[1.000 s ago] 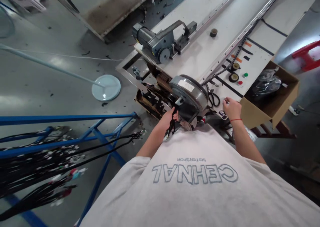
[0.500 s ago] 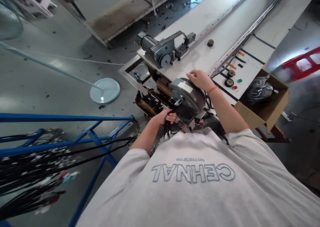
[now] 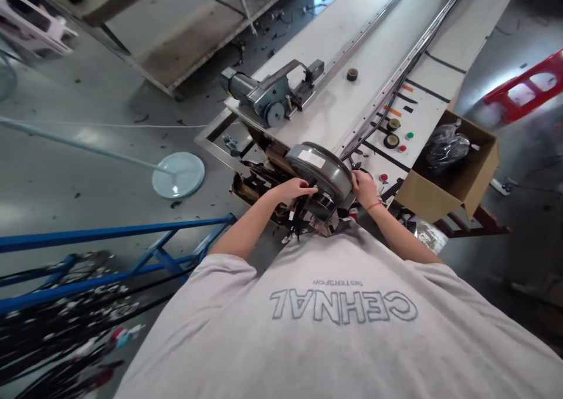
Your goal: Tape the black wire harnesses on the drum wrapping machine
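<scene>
White worktop (image 3: pixel 325 117) above a grey floor. At its near end, my left hand (image 3: pixel 291 189), half-curled, lies by the left side of the grey drum (image 3: pixel 333 173), above black cables (image 3: pixel 298 218); my right hand (image 3: pixel 364 189), fingers bent, meets its right side. I cannot discern either grip. Farther, at the left edge: a motor unit (image 3: pixel 264 97).

I count one grey drum (image 3: pixel 338 171) mid-frame. Right of centre: three tape rolls (image 3: pixel 352 75), two red buttons (image 3: pixel 384 178), one green button (image 3: pixel 410 135).
</scene>
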Motion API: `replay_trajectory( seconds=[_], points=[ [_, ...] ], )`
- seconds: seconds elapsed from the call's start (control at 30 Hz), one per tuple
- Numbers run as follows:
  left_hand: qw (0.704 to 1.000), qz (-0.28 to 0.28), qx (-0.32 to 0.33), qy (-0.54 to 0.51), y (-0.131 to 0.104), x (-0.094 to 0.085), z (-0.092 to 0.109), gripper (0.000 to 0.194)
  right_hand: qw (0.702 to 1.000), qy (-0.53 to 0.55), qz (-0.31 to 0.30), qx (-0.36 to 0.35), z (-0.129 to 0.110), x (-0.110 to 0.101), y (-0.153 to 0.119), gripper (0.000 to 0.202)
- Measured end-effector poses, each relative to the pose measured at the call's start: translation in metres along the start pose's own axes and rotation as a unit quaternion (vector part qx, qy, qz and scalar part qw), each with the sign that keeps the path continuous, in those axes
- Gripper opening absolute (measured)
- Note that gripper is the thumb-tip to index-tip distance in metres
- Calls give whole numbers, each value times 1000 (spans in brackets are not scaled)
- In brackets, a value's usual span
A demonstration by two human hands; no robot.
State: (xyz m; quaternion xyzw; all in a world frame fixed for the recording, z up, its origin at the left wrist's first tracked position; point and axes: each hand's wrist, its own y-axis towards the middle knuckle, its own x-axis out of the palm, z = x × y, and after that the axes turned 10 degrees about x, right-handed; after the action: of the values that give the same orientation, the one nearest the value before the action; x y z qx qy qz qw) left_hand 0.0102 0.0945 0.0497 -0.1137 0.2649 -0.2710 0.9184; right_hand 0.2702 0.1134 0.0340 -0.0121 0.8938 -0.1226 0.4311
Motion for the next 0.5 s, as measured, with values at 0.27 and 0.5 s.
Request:
replay_trajectory(
  seconds=[0.27,0.5],
  points=[
    [979,116,1,169,-34,-47,12,29,969,79,-207,110,48,-45,-39,27],
    [969,116,30,215,-40,-43,14,25,644,389,-659,13,-47,-3,-99,81]
  ],
)
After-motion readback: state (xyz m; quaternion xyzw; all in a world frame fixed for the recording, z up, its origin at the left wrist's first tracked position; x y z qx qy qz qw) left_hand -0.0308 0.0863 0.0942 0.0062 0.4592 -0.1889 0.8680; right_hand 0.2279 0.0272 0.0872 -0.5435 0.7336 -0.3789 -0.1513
